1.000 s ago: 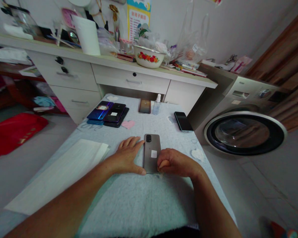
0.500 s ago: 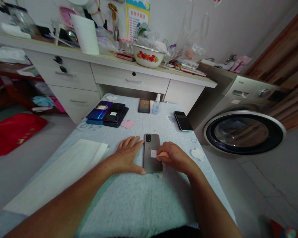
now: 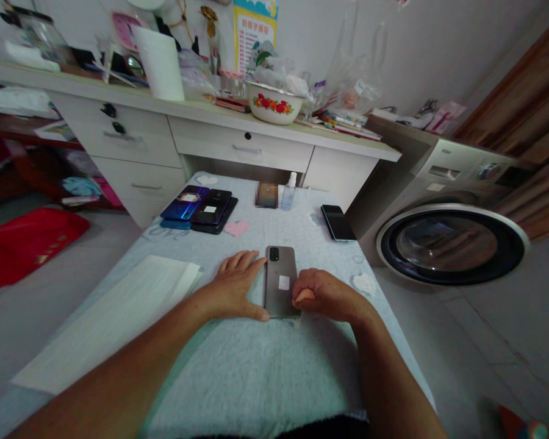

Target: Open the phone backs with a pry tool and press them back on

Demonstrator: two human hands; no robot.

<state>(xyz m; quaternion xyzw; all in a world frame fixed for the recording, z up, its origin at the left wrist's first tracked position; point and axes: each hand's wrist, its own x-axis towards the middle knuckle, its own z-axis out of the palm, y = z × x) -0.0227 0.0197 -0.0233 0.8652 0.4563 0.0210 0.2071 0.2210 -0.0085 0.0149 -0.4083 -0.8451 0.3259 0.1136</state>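
A grey smartphone (image 3: 280,268) lies back side up on the cloth-covered table, its camera block at the far left corner and a small white label (image 3: 284,283) on its back. My left hand (image 3: 238,289) rests flat along the phone's left edge, fingers spread, with the thumb at the near left corner. At the right edge, low down, my right hand (image 3: 322,296) is closed around a small orange piece (image 3: 304,296); most of it is hidden by the fingers, so its kind is unclear.
Several phones (image 3: 210,210) are stacked at the far left, and one dark phone (image 3: 338,222) lies at the right. A spray bottle (image 3: 288,194) stands at the back beside a blurred box (image 3: 266,195). Folded white paper (image 3: 110,323) lies left. A washing machine (image 3: 439,177) stands right.
My right hand has slid down along the phone's right side, towards its near end, and has moved off the white label. My left hand and the phone have stayed put.
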